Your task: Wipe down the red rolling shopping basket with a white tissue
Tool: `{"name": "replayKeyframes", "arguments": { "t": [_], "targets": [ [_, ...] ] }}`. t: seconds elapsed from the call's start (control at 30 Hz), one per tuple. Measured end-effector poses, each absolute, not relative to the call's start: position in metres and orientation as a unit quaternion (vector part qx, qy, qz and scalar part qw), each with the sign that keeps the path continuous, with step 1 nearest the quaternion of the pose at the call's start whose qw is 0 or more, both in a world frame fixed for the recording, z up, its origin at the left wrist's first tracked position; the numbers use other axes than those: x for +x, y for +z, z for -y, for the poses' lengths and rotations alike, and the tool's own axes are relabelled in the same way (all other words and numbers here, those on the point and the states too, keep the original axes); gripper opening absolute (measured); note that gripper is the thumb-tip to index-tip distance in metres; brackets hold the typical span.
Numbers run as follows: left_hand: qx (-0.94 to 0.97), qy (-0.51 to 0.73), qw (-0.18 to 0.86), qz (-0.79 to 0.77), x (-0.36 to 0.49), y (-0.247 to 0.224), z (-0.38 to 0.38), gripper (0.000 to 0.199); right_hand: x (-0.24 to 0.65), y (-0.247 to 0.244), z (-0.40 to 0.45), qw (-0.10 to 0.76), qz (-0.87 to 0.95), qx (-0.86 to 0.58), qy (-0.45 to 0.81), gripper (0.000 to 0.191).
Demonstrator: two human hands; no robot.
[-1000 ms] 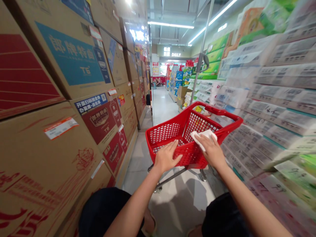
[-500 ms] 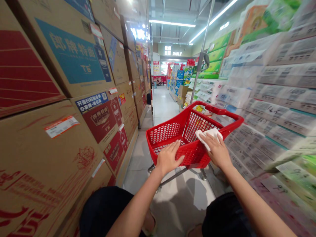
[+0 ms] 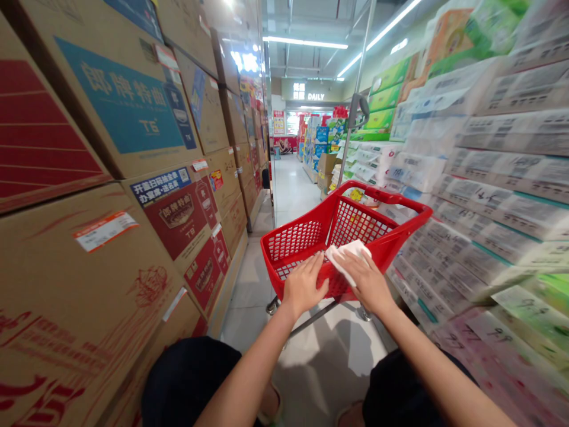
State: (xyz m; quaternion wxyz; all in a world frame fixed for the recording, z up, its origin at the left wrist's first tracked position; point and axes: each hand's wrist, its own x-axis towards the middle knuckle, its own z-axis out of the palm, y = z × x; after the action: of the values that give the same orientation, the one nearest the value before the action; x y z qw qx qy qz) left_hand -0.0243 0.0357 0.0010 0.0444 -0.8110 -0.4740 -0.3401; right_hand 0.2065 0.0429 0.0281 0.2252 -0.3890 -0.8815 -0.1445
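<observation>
Red plastic shopping basket cart (image 3: 317,234) with lattice walls, glossy rim and metal legs on pale tiles, white cloth (image 3: 349,256) draped over its near rim beneath the spread right hand (image 3: 365,280), left hand (image 3: 304,283) resting there too, fingers slightly parted.

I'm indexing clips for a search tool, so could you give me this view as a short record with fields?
setting: store aisle, tiled floor
left hand: resting on the near rim of the red basket, fingers spread
right hand: fingers laid over a white cloth or tissue at the same rim
basket mount: metal frame on wheels
left side: stacked cardboard boxes
right side: stacked plastic-wrapped packs, some with handwritten numbers
background: lit "DAILY" sign
unclear: cloth or tissue
</observation>
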Motion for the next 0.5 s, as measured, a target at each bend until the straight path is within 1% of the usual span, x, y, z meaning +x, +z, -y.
{"name": "replayKeyframes", "arguments": {
  "t": [0.1,0.17,0.37,0.5],
  "targets": [
    [-0.809,-0.344,0.052,0.473,-0.019,0.0,-0.035,0.067,0.235,0.031,-0.061,0.253,0.841,-0.448,-0.165,0.093],
    [-0.807,-0.347,0.057,0.474,-0.014,-0.001,-0.035,0.067,0.236,0.03,-0.06,0.261,0.828,-0.466,-0.171,0.092],
    [-0.802,-0.341,0.081,0.483,-0.006,-0.002,-0.036,0.069,0.188,0.017,-0.023,0.238,0.872,-0.403,-0.144,0.093],
    [-0.806,-0.334,0.1,0.479,-0.008,-0.005,-0.037,0.069,0.207,0.019,-0.035,0.225,0.884,-0.381,-0.15,0.095]
  ]
}}
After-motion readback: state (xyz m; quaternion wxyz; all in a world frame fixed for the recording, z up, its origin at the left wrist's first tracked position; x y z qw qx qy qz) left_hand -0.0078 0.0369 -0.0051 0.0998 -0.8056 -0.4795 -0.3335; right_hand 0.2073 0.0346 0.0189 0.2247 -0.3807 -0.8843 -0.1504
